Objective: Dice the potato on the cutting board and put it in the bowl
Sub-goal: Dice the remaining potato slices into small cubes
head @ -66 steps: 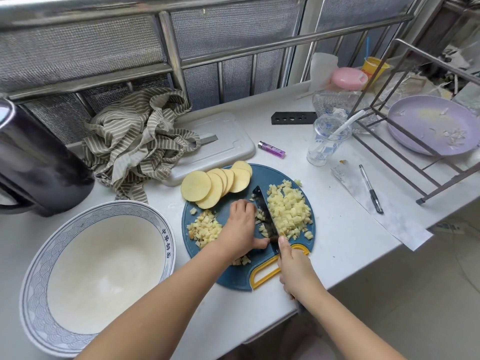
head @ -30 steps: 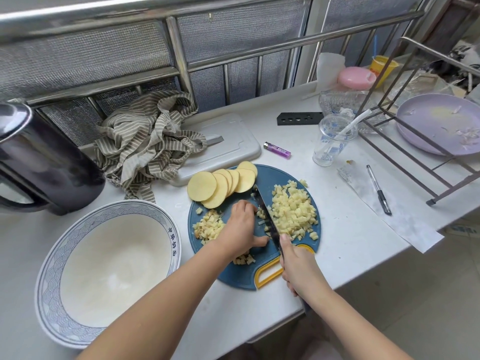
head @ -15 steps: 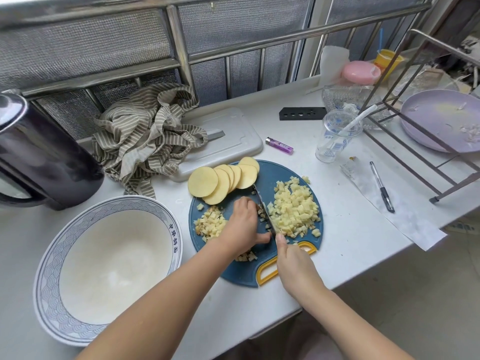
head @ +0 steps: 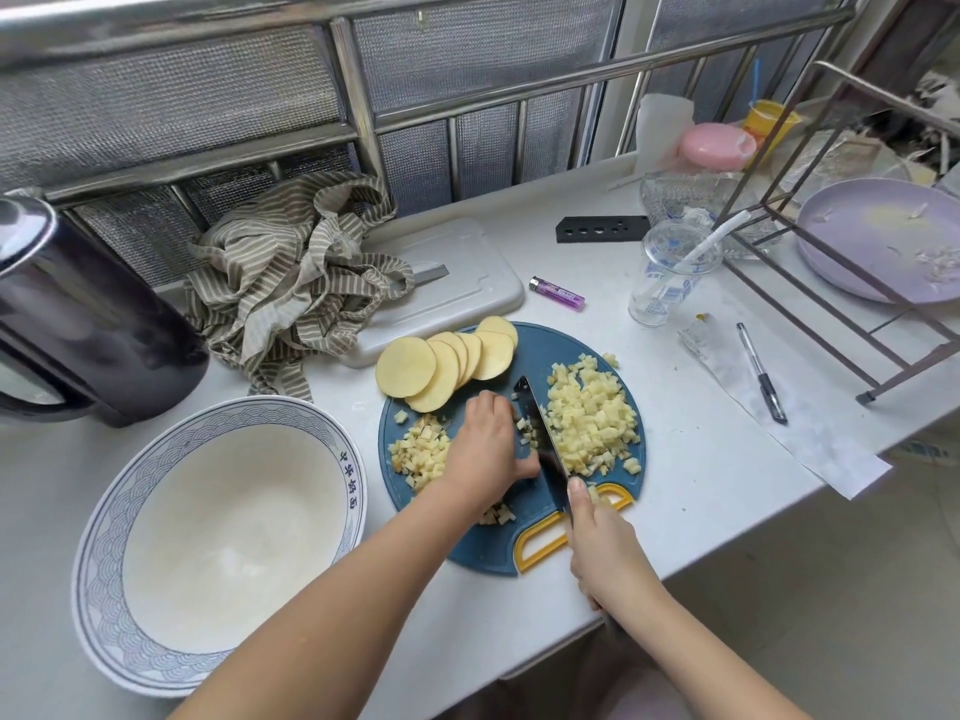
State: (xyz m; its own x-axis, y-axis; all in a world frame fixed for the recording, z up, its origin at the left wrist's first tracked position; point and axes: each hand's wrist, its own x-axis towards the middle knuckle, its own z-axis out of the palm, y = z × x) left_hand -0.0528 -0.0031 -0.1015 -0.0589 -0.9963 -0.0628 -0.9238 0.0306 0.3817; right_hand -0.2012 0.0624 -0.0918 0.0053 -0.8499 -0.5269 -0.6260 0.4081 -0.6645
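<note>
Two cutting boards lie on the counter: a blue board [head: 563,350] and, at its 11 o'clock, a white board [head: 467,275]. The blue board carries six overlapping potato slices [head: 406,367] at 11 o'clock. It also carries two main heaps of dice, the larger heap [head: 592,413] at 3 o'clock and the smaller heap [head: 421,449] at 9 o'clock. There is one each of knife [head: 543,439], bowl [head: 96,579], kettle [head: 88,324], striped cloth [head: 291,288], lighter [head: 557,293], plastic cup [head: 667,283], pen [head: 761,371] and purple plate [head: 872,236].

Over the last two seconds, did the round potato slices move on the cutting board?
No. The potato slices still lie fanned over the far-left rim of the cutting board, exactly where they were; only the view shifted.
</note>
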